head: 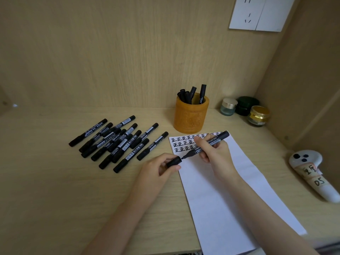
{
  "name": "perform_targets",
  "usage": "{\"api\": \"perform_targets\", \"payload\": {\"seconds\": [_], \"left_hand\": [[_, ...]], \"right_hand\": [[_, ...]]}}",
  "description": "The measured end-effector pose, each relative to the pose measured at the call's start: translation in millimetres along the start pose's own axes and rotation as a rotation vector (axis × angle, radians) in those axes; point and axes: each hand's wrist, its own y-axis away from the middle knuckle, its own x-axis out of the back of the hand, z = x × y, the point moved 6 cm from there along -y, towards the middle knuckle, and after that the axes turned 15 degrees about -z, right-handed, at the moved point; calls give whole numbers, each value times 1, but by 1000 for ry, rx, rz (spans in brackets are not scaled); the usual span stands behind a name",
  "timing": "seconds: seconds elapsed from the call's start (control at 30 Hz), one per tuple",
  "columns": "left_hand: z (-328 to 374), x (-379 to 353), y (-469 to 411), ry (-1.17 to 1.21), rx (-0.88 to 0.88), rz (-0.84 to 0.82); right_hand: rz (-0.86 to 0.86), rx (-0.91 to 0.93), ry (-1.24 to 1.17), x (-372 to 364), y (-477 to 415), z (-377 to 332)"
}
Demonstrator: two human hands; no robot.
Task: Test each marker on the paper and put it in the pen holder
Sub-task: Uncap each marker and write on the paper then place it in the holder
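Note:
My right hand [214, 150] grips a black marker [217, 139] over the white paper [220, 190], its bare tip pointing left and down. My left hand [160, 167] pinches the marker's black cap [173, 161] just off the tip, at the paper's left edge. Rows of black test characters [181, 144] fill the paper's top. An orange carved pen holder [191, 115] stands behind the paper with several black markers [193, 94] in it. A heap of several capped black markers [119, 142] lies on the desk to the left.
Three small jars [245, 110] stand at the back right by the side wall. A white controller with taped labels [311, 173] lies at the right edge. A wall socket [261, 12] is mounted on the back panel. The desk's front edge runs just below the paper.

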Motion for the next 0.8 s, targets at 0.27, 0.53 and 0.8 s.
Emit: {"api": "perform_targets", "payload": {"seconds": [0.27, 0.53, 0.8], "left_hand": [[-3, -2, -1, -11, -2, -15], [9, -4, 4, -10, -120, -34], [12, 0, 7, -33, -153, -6]], "right_hand": [[-80, 23, 28, -24, 8, 5], [-33, 33, 53, -26, 7, 5], [-53, 43, 72, -33, 5, 0]]}}
